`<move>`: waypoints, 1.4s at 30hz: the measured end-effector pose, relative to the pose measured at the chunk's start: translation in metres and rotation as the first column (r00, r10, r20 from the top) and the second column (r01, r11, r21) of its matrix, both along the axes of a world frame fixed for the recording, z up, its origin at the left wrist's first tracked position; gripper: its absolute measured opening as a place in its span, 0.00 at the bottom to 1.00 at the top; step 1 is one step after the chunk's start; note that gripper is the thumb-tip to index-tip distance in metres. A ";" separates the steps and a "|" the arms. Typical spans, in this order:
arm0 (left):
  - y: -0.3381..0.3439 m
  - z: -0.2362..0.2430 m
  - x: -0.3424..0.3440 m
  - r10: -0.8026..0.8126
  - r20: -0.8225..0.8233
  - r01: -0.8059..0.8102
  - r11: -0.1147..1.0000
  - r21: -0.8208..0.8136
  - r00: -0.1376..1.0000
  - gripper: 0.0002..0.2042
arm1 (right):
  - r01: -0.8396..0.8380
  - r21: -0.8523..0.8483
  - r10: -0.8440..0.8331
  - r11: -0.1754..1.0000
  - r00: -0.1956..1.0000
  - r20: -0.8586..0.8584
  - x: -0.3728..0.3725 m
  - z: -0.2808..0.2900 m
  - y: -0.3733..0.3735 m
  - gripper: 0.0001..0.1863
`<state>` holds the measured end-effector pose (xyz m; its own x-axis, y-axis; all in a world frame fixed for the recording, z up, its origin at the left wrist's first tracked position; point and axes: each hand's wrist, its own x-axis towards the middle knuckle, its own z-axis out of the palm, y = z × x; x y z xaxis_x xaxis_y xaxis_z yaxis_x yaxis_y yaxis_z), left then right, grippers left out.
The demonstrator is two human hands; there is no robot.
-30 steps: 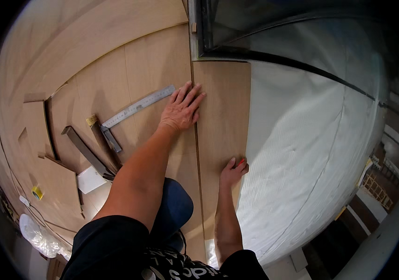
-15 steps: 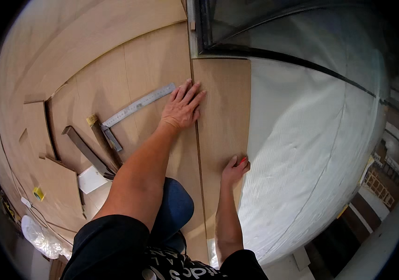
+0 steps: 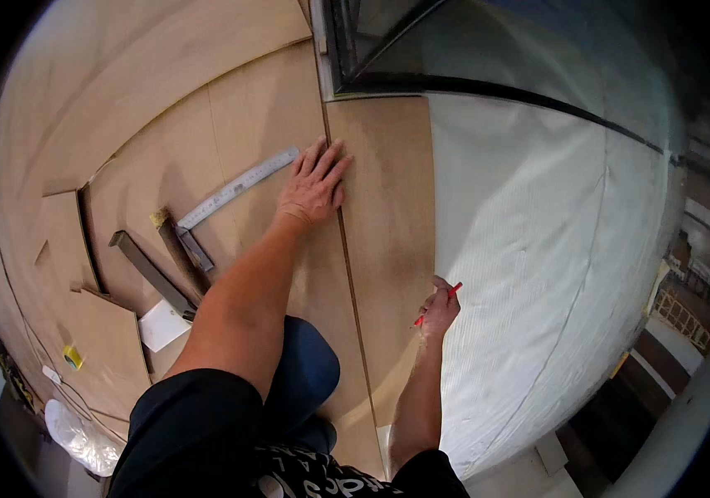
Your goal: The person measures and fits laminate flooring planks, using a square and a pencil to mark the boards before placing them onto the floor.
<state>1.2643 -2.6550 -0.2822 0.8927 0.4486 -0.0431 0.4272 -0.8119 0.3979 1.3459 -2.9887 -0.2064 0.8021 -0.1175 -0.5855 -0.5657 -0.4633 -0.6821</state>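
Observation:
My left hand [image 3: 312, 187] lies spread across the seam between the floor planks [image 3: 268, 100] and a long loose board [image 3: 380, 166], fingertips near the far end of a steel square [image 3: 235, 187]. My right hand [image 3: 441, 309] grips a red pencil [image 3: 454, 290] at the board's right edge, beside white underlay sheeting [image 3: 538, 249]. To the left of my forearm lie a wooden-handled tool [image 3: 174, 239], a dark metal bar [image 3: 143, 264] and a small white panel [image 3: 164, 324].
Glazing in a black frame [image 3: 471, 86] borders the board's far end. Cut plank pieces [image 3: 110, 332], a yellow tape measure [image 3: 72, 357], a cable [image 3: 27, 328] and a clear plastic bag [image 3: 81, 436] are at the left. My knee [image 3: 309, 361] rests on the floor.
My right hand has shifted right to the board's edge and the red pencil now shows fully across it. The view has shifted slightly; my left hand stays on the seam.

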 end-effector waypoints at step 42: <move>-0.018 -0.038 0.014 -0.093 0.101 0.061 0.956 0.286 0.991 0.27 | -0.471 -0.809 0.782 0.351 0.623 -0.024 -0.128 -0.040 -0.264 0.21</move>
<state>1.2778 -2.6733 -0.3205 0.9169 0.3577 0.1770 0.3247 -0.9265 0.1903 1.2182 -3.2529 -0.2461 0.9206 0.2844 -0.2675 0.2920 -0.9563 -0.0117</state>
